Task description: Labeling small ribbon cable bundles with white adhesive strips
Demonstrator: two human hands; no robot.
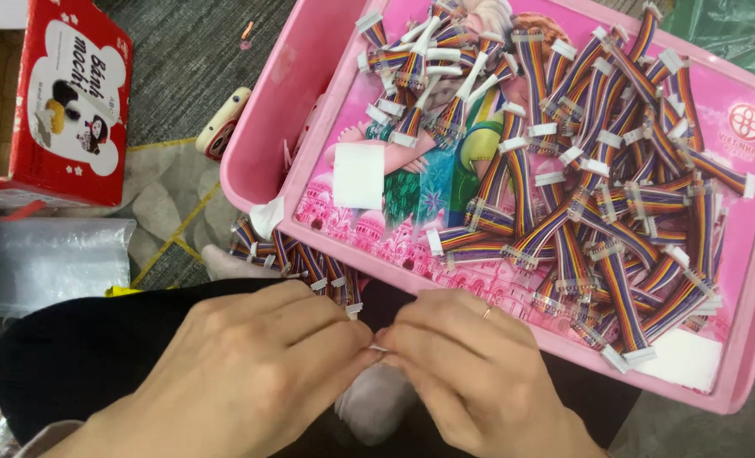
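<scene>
Filling the right half of the frame is the big pink plastic tray with a cartoon picture on its floor [309, 76], tilted and resting near the knees, and it is heaped with a pile of rainbow-striped ribbon cables with white plastic connectors [615, 195]. That tray sits at a slant, so in my judgement a nudge from a knee could send cables sliding toward its lower rim and over the edge. At the upper left stands a red cardboard box with a white cartoon panel [72, 102], and below it lies a clear crumpled plastic bag [55, 263]; neither looks in the way. Under the tray's lower left corner there's a smaller bundle of the same rainbow cables [297, 263], half tucked out of sight, easy to snag or scatter. Now the hands, bottom centre: the left hand [250, 373] and the right hand [479, 373] meet fingertip to fingertip over the dark-clothed lap, both pinched tight on a tiny white connector piece [379, 348], of which only a sliver shows between the fingers. Each grip is closed on that piece. The risk I'd call here: it is so small that a slip could drop it into the lap or onto the grey carpeted floor [182, 51], and squeezing it crooked could bend whatever it joins to.
</scene>
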